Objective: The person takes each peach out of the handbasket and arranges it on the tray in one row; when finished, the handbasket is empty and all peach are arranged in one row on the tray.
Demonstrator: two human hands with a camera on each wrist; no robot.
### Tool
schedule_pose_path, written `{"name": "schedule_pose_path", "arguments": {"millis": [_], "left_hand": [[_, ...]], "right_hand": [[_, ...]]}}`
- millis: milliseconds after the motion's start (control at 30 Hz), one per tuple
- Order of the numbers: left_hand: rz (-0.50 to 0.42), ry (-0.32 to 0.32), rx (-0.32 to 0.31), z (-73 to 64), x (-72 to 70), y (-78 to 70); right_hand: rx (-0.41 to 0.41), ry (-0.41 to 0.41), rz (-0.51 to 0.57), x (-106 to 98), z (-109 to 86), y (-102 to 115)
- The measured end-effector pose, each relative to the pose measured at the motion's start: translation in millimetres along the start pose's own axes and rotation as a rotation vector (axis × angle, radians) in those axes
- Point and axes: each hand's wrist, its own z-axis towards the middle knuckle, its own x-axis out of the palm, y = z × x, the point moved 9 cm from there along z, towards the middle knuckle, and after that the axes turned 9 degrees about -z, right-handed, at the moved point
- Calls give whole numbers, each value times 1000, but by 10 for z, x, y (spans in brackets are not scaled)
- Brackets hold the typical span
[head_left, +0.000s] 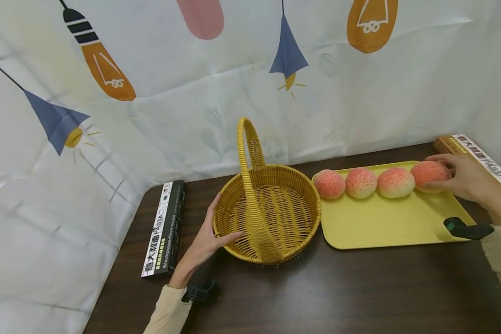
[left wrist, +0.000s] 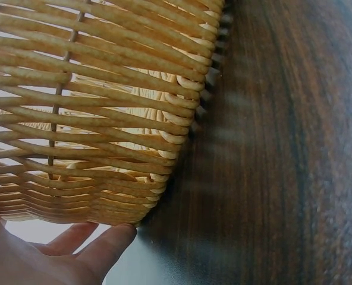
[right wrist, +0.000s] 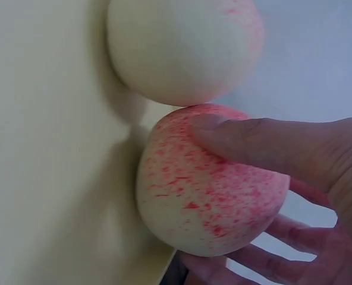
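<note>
A round yellow wicker basket with a tall arched handle stands on the table, with nothing in its bowl. My left hand holds its left side, thumb over the rim and fingers along the outer wall. In the left wrist view those fingers lie against the basket's woven side. At the right, my right hand grips the rightmost pink-and-cream peach on a yellow tray. The right wrist view shows the thumb across this peach, with the fingers curled behind it.
Several more peaches sit in a row along the tray's back edge. A black pasta box lies left of the basket, another pasta box behind the right hand. A printed cloth hangs behind the dark wooden table.
</note>
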Motion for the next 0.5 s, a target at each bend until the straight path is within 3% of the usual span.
{"name": "schedule_pose_path", "arguments": {"millis": [267,433,500], "left_hand": [[-2,-8,4,-8,-18,0],[-9,8,-6,9,17,22],[-16,16,-7,21,35,24]], "right_hand": [[-29,-17,23,-6,12,36],[-112,-183,-65,-202,-88,266],[-148,-250,-50,-319,-128,421]]}}
